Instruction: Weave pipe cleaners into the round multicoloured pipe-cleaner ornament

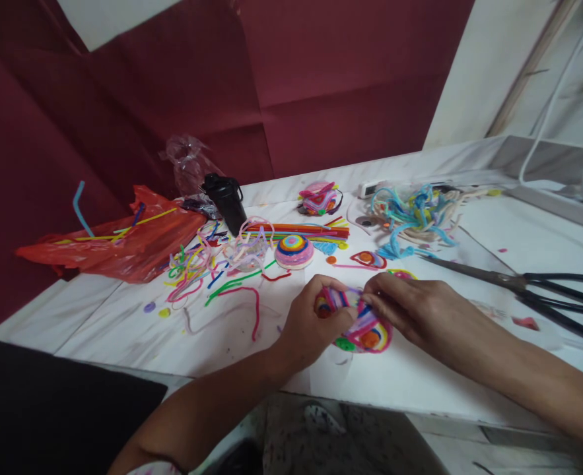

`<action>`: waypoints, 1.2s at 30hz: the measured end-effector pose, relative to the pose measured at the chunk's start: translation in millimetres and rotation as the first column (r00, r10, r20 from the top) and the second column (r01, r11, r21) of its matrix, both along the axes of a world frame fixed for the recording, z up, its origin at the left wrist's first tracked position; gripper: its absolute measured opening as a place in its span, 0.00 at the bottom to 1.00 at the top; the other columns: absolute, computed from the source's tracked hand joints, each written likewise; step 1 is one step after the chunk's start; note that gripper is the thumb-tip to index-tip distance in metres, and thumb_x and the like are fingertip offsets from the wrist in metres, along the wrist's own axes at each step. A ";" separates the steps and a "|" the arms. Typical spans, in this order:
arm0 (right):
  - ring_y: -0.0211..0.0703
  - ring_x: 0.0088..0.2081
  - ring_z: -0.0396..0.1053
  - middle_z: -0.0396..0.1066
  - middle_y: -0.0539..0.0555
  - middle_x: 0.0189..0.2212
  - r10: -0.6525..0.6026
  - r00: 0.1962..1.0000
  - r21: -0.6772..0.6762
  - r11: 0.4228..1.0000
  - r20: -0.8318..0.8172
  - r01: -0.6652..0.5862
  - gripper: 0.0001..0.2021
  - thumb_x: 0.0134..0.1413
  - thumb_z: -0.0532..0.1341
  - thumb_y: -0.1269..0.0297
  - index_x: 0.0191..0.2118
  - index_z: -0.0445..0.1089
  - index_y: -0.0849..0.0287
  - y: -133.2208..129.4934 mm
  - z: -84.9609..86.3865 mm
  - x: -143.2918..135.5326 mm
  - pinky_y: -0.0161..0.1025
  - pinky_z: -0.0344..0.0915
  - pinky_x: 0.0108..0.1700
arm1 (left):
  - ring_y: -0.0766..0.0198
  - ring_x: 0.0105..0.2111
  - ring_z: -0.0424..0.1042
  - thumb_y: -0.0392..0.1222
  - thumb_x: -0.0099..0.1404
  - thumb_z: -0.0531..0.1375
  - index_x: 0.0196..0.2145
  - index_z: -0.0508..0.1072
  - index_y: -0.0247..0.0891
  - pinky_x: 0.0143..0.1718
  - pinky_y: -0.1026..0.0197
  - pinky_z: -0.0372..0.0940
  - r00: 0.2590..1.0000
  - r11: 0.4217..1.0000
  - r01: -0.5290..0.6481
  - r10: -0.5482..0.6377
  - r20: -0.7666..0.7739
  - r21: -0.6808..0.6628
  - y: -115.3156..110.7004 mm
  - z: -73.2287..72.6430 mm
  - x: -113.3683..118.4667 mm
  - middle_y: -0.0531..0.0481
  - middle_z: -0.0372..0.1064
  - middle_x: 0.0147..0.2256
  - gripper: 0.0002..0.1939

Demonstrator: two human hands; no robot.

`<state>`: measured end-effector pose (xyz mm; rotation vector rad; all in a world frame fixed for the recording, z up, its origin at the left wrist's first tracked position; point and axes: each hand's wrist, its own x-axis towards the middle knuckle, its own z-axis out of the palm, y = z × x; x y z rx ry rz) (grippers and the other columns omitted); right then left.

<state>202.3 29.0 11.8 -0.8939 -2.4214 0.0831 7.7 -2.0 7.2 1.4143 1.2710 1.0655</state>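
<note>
Between my two hands is a colourful pipe-cleaner craft piece (368, 333) with coiled rings in pink, orange, yellow and blue. My left hand (313, 323) is closed round its left side, thumb on top. My right hand (405, 303) pinches at its upper edge; fingertips hide what exactly they grip there. Just beyond lies a red teardrop-shaped coil (368, 259). A striped dome of coiled pipe cleaners (294, 253) sits farther off to the left. Another pink craft piece (319, 198) stands near the wall.
Large black-handled scissors (519, 282) lie at the right, blades toward the middle. Blue and cream pipe cleaners (420, 211) are heaped behind them. Loose pipe cleaners (232, 290), a black bottle (226, 201) and a red plastic bag (127, 244) occupy the left.
</note>
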 end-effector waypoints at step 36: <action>0.29 0.16 0.46 0.54 0.41 0.13 -0.311 0.899 -0.903 0.394 -0.307 -0.172 0.19 0.35 0.71 0.51 0.23 0.64 0.58 23.0 9.6 3.3 0.31 0.41 0.18 | 0.70 0.23 0.57 0.34 0.46 0.60 0.34 0.65 0.42 0.25 0.66 0.51 0.998 0.984 -0.058 0.061 0.015 -0.170 2.5 14.5 8.5 0.61 0.57 0.21 0.15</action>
